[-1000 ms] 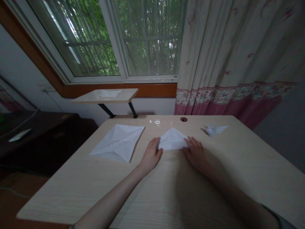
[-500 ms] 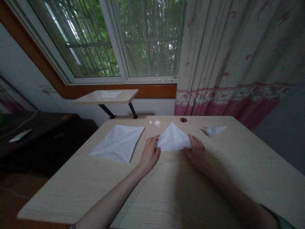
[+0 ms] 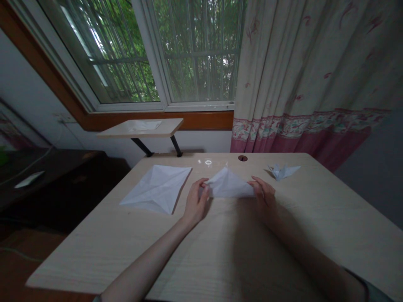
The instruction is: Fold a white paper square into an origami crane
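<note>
A white paper folded into a triangle (image 3: 229, 185) is lifted a little off the pale wooden desk (image 3: 220, 243). My left hand (image 3: 197, 203) pinches its left corner, thumb and fingers closed on the paper. The right corner is held by my right hand (image 3: 264, 195), fingers curled over the edge. The triangle's tip points away from me and its left part bulges open.
A creased, unfolded white sheet (image 3: 157, 188) lies on the desk to the left. A small folded paper crane (image 3: 283, 171) sits at the far right. A round cable hole (image 3: 242, 158) is near the back edge. Behind stand a small raised shelf (image 3: 141, 126), a window and a curtain (image 3: 315, 75).
The triangle lay flat under my fingertips a second ago. Both hands have since gripped its corners and raised it, and its layers have started to spread on the left.
</note>
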### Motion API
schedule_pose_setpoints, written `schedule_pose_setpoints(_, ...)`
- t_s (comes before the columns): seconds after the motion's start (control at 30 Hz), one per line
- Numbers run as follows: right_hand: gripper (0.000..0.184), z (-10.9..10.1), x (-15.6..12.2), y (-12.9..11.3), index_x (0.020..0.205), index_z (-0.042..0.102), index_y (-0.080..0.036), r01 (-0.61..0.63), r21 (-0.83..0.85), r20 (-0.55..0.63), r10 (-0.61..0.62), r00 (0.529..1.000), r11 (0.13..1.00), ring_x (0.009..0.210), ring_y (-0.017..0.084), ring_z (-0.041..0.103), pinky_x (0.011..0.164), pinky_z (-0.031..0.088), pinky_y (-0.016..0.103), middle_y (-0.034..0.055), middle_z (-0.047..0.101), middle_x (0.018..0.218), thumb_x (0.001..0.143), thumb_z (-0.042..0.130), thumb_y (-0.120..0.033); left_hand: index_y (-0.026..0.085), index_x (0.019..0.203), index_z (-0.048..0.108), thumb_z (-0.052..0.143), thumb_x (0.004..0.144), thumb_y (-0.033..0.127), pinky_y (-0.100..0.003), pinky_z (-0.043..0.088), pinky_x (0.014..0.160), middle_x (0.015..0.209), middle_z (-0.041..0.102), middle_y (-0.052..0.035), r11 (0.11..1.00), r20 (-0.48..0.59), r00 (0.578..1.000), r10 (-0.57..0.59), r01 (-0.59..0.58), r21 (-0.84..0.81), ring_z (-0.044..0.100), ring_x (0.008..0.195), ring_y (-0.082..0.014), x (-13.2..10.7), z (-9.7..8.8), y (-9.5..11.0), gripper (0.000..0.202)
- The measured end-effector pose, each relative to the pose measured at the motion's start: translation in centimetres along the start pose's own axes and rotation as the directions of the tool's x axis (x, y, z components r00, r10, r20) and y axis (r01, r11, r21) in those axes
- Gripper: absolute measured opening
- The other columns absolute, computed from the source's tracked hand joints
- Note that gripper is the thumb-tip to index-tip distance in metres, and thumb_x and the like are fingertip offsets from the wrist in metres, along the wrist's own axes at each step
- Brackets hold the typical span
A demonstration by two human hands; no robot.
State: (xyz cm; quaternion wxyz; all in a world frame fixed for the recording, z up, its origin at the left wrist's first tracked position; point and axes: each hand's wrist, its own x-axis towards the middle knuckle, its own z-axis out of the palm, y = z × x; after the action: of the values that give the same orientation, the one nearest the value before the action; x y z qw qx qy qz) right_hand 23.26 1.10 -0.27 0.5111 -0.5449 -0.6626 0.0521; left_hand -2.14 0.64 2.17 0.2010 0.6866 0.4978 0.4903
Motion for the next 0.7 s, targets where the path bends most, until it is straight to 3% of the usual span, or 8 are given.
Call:
schedule_pose_setpoints(0.13,0.043,-0.4,0.0,-0.4,0.101,0.065,-0.023,-0.075,0.115,-0.007,0.076,0.997,0.991,0.113,0.024,0.058,0.102,0.039,0.041,0.0088,0.069,0.115,0.100,0.027,-0.042,0.017,0.115,0.057,0.033,0.099,0.045,-0.032,0.048,0.086,0.090,0.065,-0.0051,0.996,-0.007,0.998,-0.069,0.069,-0.064,0.062,0.091,-0.0205,0.1,-0.2,0.4,0.040)
schedule_pose_setpoints(0.27,0.043,-0.5,0.0,-0.2,0.104,0.064,-0.022,-0.138,0.196,0.001,0.141,0.990,0.971,0.100,0.023,0.064,0.091,0.047,0.036,0.0077,0.072,0.097,0.100,0.028,-0.045,0.018,0.108,0.061,0.024,0.102,0.046,-0.030,0.047,0.077,0.079,0.065,-0.0028,0.991,0.054,0.994,-0.094,0.099,-0.093,0.062,0.079,-0.0187,0.1,0.0,-0.1,0.046)
schedule_pose_setpoints(0.47,0.043,-0.5,0.1,0.1,0.081,0.066,-0.022,-0.172,0.191,0.213,0.130,0.968,0.966,0.086,0.022,0.067,0.082,0.050,0.033,0.0050,0.073,0.084,0.098,0.034,-0.046,0.020,0.103,0.068,0.018,0.102,0.045,-0.029,0.048,0.074,0.082,0.072,-0.0047,0.993,0.258,0.962,-0.086,0.105,-0.061,0.066,0.079,-0.0192,-0.1,0.5,-1.4,0.056)
schedule_pose_setpoints(0.6,0.044,-0.4,0.2,0.3,0.077,0.068,-0.021,-0.155,0.130,0.316,0.108,0.943,0.979,0.082,0.022,0.069,0.078,0.052,0.034,0.0050,0.075,0.084,0.098,0.035,-0.041,0.020,0.087,0.073,0.026,0.101,0.046,-0.031,0.048,0.079,0.088,0.075,-0.0049,0.989,0.245,0.965,-0.091,0.059,0.138,0.069,0.086,-0.0215,-0.1,0.3,-0.7,0.056)
schedule_pose_setpoints(0.7,0.040,-0.2,0.3,0.4,0.082,0.072,-0.023,-0.092,0.060,0.369,0.063,0.927,0.994,0.083,0.023,0.071,0.078,0.054,0.035,0.0048,0.076,0.087,0.097,0.038,-0.037,0.022,0.088,0.075,0.033,0.101,0.048,-0.031,0.048,0.079,0.089,0.077,-0.0045,0.949,0.282,0.957,-0.063,-0.030,0.314,0.070,0.087,-0.0229,-0.2,0.1,0.1,0.050)
